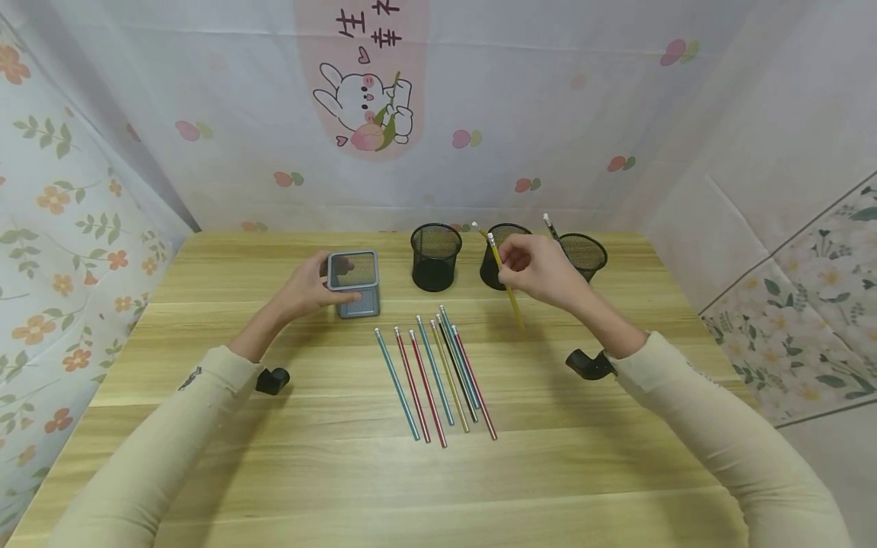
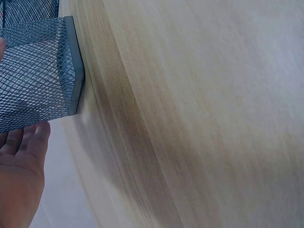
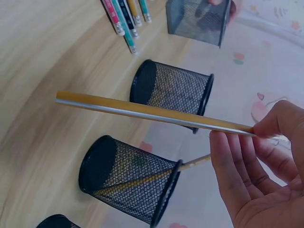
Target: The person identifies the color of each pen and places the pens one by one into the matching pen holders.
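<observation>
Fingers, right hand [image 1: 544, 270]: thumb and fingertips pinching a yellow pencil [image 1: 515, 304] close to its white eraser end.
Long axis of held pencil: slanted, eraser end uppermost, free end lower and nearer the person, a little rightward in the head view; contact with wooden table [image 1: 329, 479], cannot tell.
Middle black mesh cup [image 1: 489, 274]: just behind the pinch, partly covered by the right hand; second yellow pencil [image 3: 194, 162] inside, leaning, top past the rim.
Key relation, as judged: direction of the free end against the mouth of that cup; cup beyond the fingers, free end on the near side; right hand by far the nearer.
Right black mesh cup [image 1: 588, 257]: past the right hand, with black pencil [image 1: 552, 230] at its left side, lower part hidden.
Left black mesh cup [image 1: 434, 270]: upright, no pencil seen inside.
Left hand [image 1: 304, 293]: gripping square grey mesh holder [image 1: 363, 305], thumb across near face; well apart from the pinch.
Loose pencils [image 1: 448, 373]: eight, side by side on table, left of held pencil, eraser ends away from the person.
</observation>
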### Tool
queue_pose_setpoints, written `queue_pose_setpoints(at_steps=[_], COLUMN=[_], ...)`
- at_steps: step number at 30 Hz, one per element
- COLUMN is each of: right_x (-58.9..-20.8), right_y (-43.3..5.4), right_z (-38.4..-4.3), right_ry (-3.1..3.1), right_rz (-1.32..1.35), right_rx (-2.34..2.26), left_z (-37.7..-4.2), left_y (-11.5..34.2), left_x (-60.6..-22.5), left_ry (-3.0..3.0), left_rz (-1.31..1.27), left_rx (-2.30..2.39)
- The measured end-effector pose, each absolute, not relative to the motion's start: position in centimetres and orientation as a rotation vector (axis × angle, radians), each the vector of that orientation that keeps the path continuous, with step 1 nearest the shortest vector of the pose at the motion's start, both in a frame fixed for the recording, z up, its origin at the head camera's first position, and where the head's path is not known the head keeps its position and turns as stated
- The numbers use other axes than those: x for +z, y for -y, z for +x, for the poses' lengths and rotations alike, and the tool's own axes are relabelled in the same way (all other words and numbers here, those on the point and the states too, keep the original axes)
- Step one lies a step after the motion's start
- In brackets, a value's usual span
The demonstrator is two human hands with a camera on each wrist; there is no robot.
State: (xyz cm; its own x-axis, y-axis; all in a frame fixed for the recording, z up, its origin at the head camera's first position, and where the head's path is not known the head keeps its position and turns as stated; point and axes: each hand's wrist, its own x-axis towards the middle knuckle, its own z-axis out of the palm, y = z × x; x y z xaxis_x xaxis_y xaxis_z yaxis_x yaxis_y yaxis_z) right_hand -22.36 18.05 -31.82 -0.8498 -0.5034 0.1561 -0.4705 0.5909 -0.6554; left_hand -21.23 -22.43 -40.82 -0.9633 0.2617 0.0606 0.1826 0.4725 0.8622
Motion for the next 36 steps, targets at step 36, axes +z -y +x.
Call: queue_pose_setpoints(at_steps=[36], right_x=[-27.1], right_y=[-18.6], right_z=[-23.7], right_ry=[-3.047], right_rz=[-0.992], right_rx=[-1.625], left_z=[-21.4], left_y=[22.7], left_x=[-41.0], left_ry=[-2.628], left_rz=[0.381], left_rx=[1.519])
